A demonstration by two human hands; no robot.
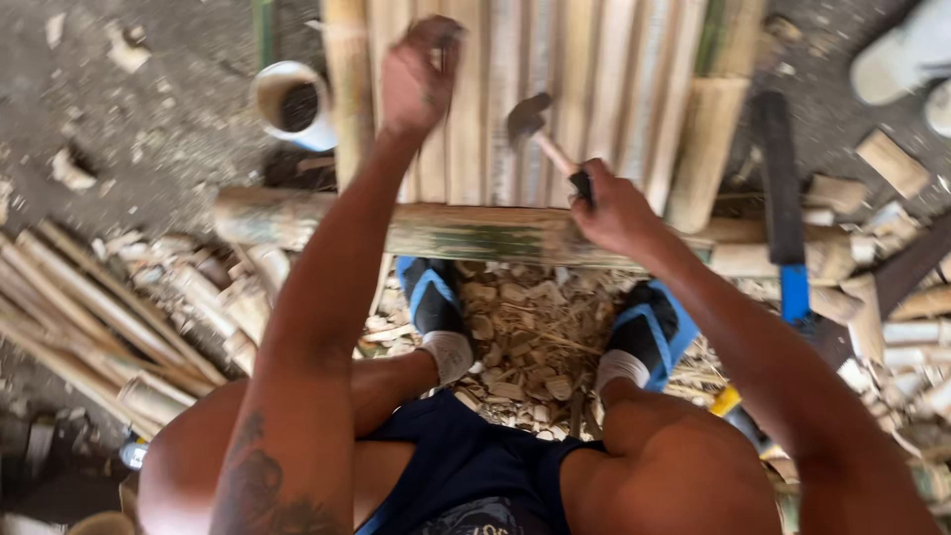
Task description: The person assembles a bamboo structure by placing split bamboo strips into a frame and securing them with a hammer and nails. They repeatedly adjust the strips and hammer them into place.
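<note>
1. The right hand [616,210] is closed around the wooden handle of a hammer [540,134], low on the grip; the dark steel head hangs just above the bamboo slats [515,89].
2. The left hand [418,74] presses down on the slats with fingers pinched together — what they pinch, perhaps a nail, is too blurred to tell.
3. The slats lie side by side across a thick bamboo pole [446,230], which sits just ahead of the blue sandals [436,297].
4. The hammer looks head-heavy and stiff, so a hold near the handle's end suits it; the split slats seem light, rigid, smooth-skinned — likely to crack along the grain.
5. A white cup [292,104] stands to the left; a long blade with a blue handle [783,198] lies right.
</note>
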